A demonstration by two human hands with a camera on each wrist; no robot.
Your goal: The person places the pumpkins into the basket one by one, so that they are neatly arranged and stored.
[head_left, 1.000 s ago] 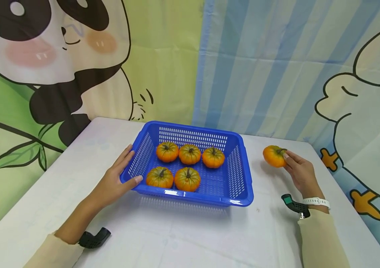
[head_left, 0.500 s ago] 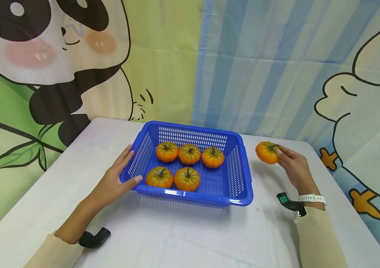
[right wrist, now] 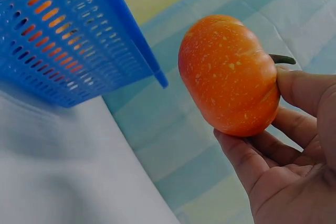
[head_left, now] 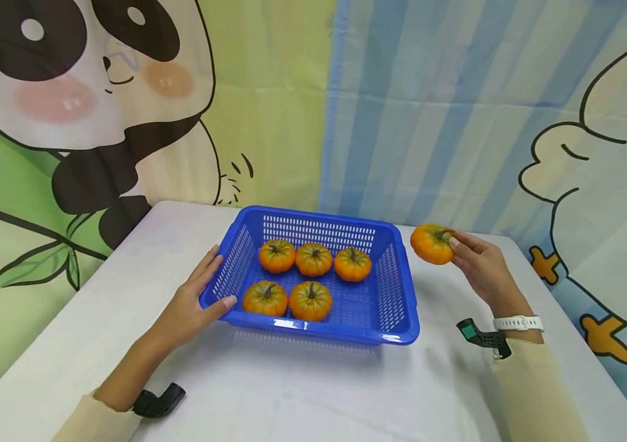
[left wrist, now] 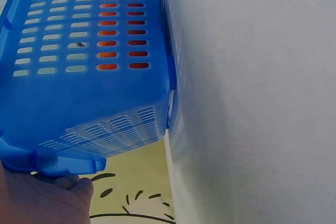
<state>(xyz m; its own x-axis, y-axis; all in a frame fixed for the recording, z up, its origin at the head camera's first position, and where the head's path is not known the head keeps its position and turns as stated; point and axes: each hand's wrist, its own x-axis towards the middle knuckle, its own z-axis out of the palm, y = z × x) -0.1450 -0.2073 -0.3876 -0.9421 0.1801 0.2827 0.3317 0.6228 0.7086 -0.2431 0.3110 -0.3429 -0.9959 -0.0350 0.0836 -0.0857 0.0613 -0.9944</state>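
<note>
My right hand [head_left: 484,270] pinches a small orange pumpkin [head_left: 431,244] by its stem side, thumb on one face and fingers on the other. It hangs above the table just right of the blue plastic basket [head_left: 402,334]; in the right wrist view the pumpkin [right wrist: 231,77] is apart from the basket wall [right wrist: 105,72]. Three pumpkins [head_left: 314,259] sit in the basket's back row and two [head_left: 310,301] in front. My left hand [head_left: 189,307] holds the basket's left front corner, thumb over the rim and fingers along the outer left side.
The basket stands on a white-covered table [head_left: 302,393]. Behind it hangs a printed curtain [head_left: 269,123] with a panda at left and a white figure at right. Black wrist devices [head_left: 159,400] sit on both forearms, and a white band [head_left: 518,323] circles the right wrist.
My right hand has carried the pumpkin leftward and slightly up, closer to the basket's right rim. The left hand keeps its place on the basket. The head view has tipped slightly.
</note>
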